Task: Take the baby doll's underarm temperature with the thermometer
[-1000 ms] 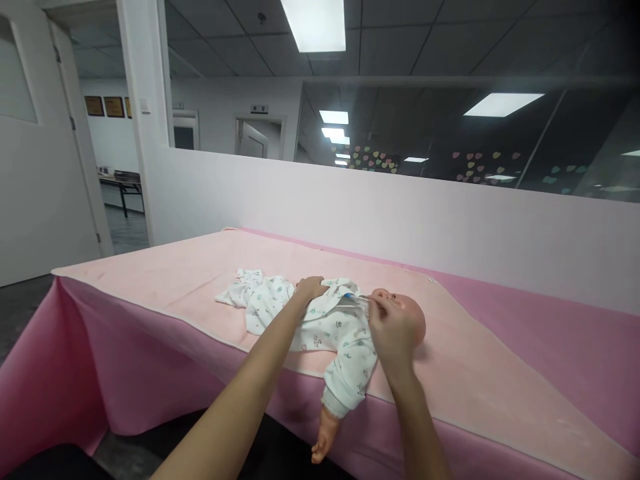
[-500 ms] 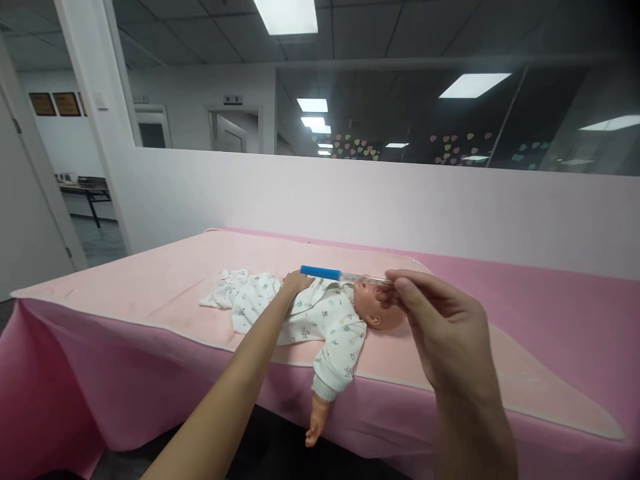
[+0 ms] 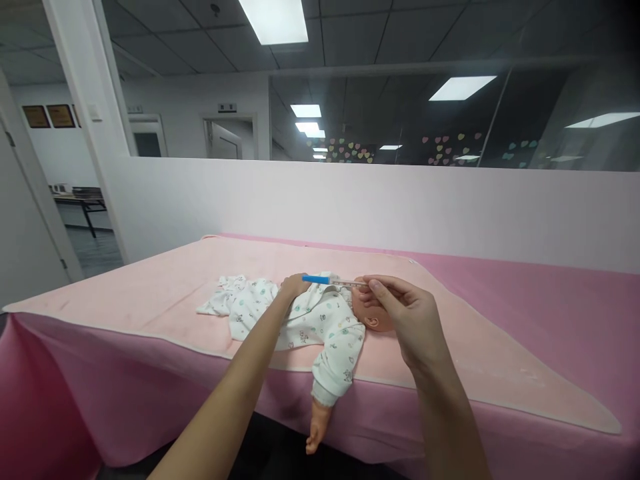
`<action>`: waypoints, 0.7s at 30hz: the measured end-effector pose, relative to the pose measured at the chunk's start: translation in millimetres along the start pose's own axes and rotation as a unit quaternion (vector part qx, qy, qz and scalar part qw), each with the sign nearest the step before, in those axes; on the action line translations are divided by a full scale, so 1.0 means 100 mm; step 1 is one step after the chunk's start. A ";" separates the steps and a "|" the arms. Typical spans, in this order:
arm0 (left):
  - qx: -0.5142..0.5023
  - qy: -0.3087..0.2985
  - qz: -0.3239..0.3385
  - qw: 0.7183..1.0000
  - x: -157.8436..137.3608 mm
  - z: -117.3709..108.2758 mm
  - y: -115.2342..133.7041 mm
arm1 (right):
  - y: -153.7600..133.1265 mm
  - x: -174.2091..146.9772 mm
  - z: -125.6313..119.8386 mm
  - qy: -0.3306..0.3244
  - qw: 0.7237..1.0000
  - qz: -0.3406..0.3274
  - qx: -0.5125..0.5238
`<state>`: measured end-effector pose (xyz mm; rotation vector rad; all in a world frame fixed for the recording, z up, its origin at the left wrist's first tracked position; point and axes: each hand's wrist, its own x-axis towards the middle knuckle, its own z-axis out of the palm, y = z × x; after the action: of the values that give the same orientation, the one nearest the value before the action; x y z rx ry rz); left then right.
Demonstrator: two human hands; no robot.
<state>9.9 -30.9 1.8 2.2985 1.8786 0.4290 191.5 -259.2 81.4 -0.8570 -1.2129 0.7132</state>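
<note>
A baby doll (image 3: 320, 327) in a white printed outfit lies on its back on the bed, head to the right, with one arm hanging over the front edge. In front of its upper body, my right hand (image 3: 405, 307) pinches a thin glass thermometer (image 3: 343, 283) by its clear end. The blue end of the thermometer points left, towards my left hand (image 3: 295, 285). That hand is closed on the front of the doll's shirt (image 3: 315, 300) at the chest; its fingertips are partly hidden. My right hand covers part of the doll's head (image 3: 373, 319).
A peach pad (image 3: 165, 280) lies over the pink sheet (image 3: 565, 300) on the bed. Behind it stands a white half wall (image 3: 350, 207) with glass above. A doorway at the left shows a table (image 3: 83, 203) beyond.
My right hand has moved left and away from me, carrying the thermometer closer to the doll's chest. My left hand stays at the shirt. The view has tilted slightly upward.
</note>
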 end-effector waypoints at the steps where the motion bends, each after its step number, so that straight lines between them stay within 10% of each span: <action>1: 0.001 0.000 0.004 1.000 0.01 0.00 -0.01 | -0.02 0.00 -0.01 -0.003 1.000 -0.003 0.008; 21: 0.013 0.007 0.009 1.000 0.07 0.03 -0.05 | 0.30 0.11 -0.27 0.035 0.997 0.056 -0.047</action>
<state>7.9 -22.5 -1.8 2.3357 1.8832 0.4260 219.4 -239.6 57.3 -1.0267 -1.1511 0.7142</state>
